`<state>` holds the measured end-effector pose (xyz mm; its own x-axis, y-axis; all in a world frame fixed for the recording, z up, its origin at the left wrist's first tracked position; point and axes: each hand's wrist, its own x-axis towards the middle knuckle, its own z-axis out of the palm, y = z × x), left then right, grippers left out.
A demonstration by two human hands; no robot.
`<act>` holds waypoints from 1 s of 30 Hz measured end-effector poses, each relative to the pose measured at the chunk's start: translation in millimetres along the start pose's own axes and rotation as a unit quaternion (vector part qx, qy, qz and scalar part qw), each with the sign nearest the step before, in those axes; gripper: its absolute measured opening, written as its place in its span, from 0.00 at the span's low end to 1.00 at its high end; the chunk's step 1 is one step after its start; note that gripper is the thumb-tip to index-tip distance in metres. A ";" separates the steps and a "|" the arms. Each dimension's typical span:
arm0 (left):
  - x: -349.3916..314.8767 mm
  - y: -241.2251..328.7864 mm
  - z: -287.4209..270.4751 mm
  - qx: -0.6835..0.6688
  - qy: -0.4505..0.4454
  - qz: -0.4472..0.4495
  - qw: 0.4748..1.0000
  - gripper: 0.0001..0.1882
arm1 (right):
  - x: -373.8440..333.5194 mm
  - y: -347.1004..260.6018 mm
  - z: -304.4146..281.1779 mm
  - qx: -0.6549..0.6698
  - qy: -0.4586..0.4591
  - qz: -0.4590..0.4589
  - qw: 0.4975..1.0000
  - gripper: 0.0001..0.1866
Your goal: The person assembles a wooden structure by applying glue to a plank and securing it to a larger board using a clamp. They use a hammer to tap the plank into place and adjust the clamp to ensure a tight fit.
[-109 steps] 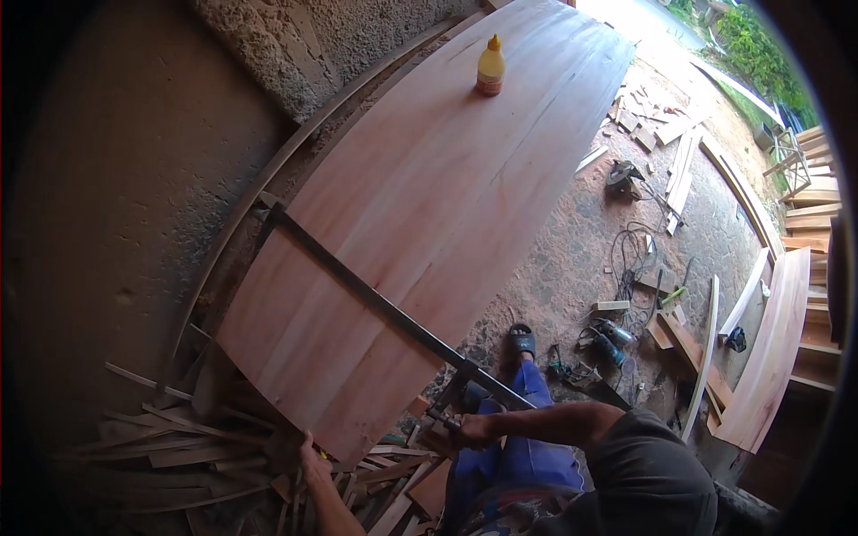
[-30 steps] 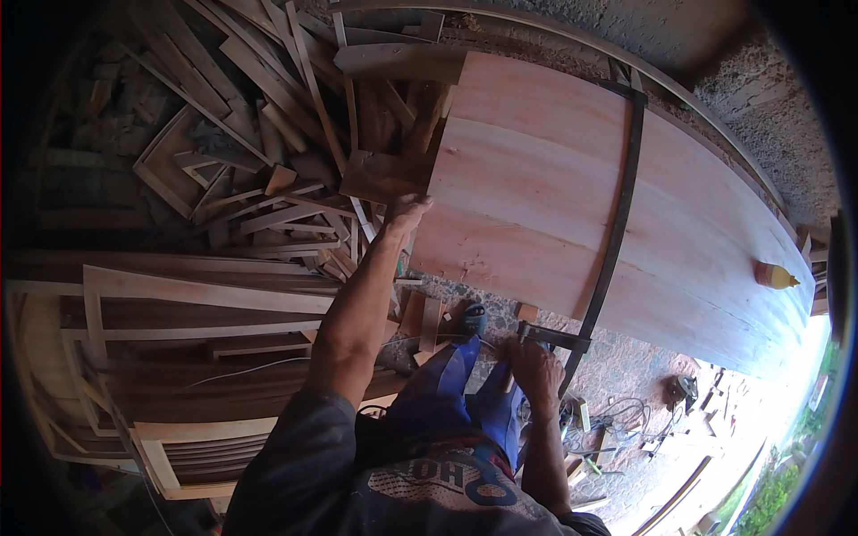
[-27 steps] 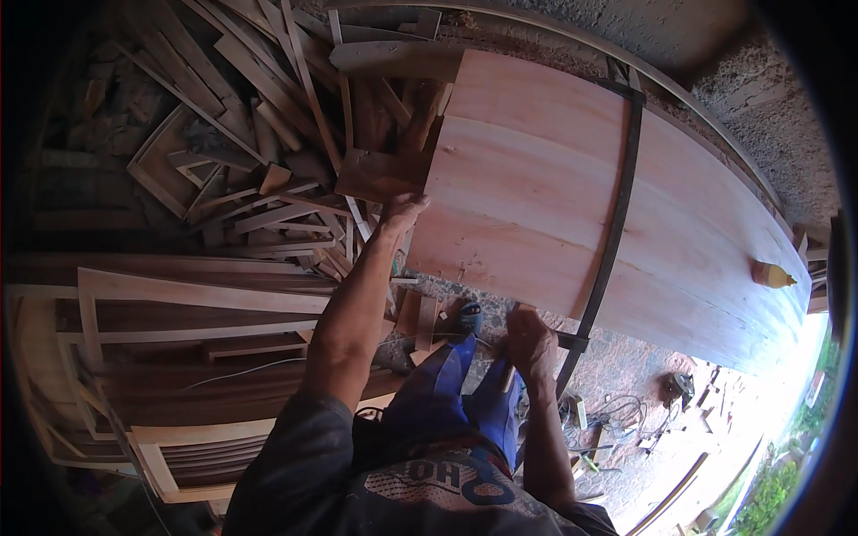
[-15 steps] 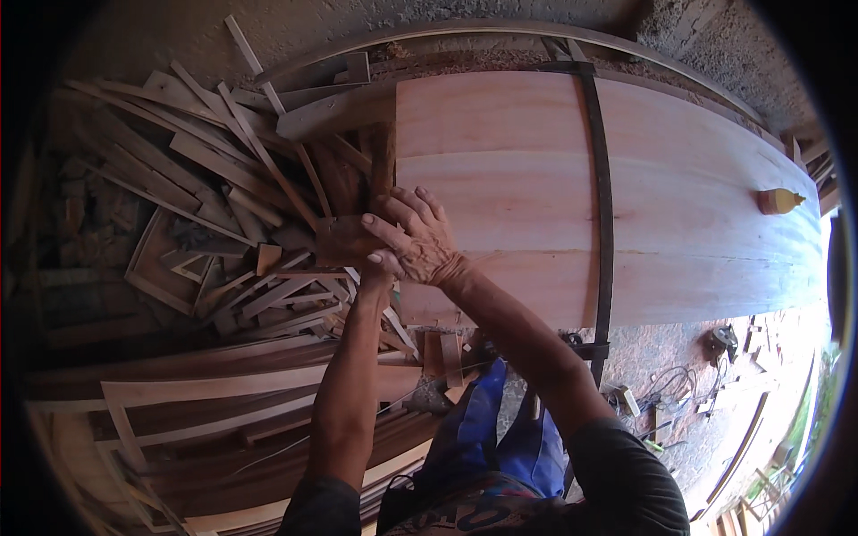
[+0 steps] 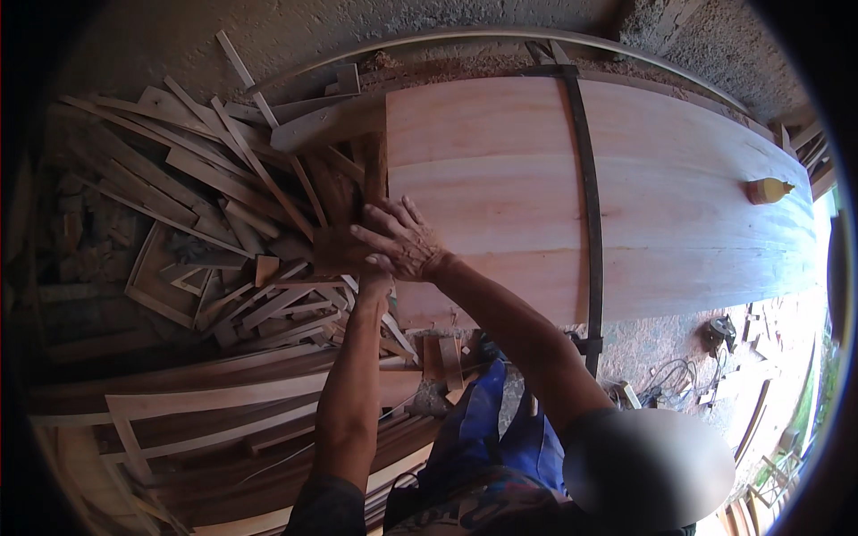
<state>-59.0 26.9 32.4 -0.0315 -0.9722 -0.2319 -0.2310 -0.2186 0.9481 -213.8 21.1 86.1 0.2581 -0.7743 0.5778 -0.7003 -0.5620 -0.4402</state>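
The broad wooden panel (image 5: 487, 188) stretches away from the right hand (image 5: 400, 239) toward 2 and 3 o'clock, its near end edge running beneath that hand; the right hand overlaps this edge, with the panel's lower corner at about 6 o'clock from it. The left hand (image 5: 376, 279) is just beside the same edge, with the panel at 2 to 3 o'clock from it too.

The right hand lies palm down with its fingers spread apart, pointing between 10 and 12 o'clock, and it partly covers the left hand. The left hand's thumb shows below the right palm; its fingers are mostly hidden, so I cannot tell whether they are closed on anything. The left forearm rises from 6 o'clock almost straight toward 12, while the right forearm comes in slantwise from between 4 and 5 o'clock, pointing toward 10 or 11.

At 3 o'clock from the right hand, a dark bar clamp (image 5: 585, 196) crosses the panel's width. Farther off, just short of 3 o'clock, a yellow and red bottle (image 5: 767, 190) is on the panel. A heap of wood offcuts (image 5: 197, 183) spreads around 9 and 10 o'clock, and pale wooden frames (image 5: 223, 399) lie toward 8.
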 end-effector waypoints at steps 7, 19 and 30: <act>-5.6 5.2 -8.4 -0.038 -0.041 -0.201 0.978 0.09 | -49.0 -59.9 -85.5 0.069 -0.132 0.348 0.926 0.36; 2.1 -3.3 -19.0 0.012 -0.031 -0.254 0.967 0.07 | -106.6 -32.8 -57.6 0.014 -0.214 0.417 0.883 0.30; -4.4 11.7 -10.3 0.052 -0.028 -0.206 0.977 0.09 | -138.8 -34.9 -141.9 -0.047 -0.347 0.313 0.883 0.18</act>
<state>-51.5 27.7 46.8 0.0319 -0.7966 -0.6037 -0.3336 -0.5779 0.7448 -319.7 189.5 118.7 0.1234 -0.9351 -0.3322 -0.8941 0.0405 -0.4461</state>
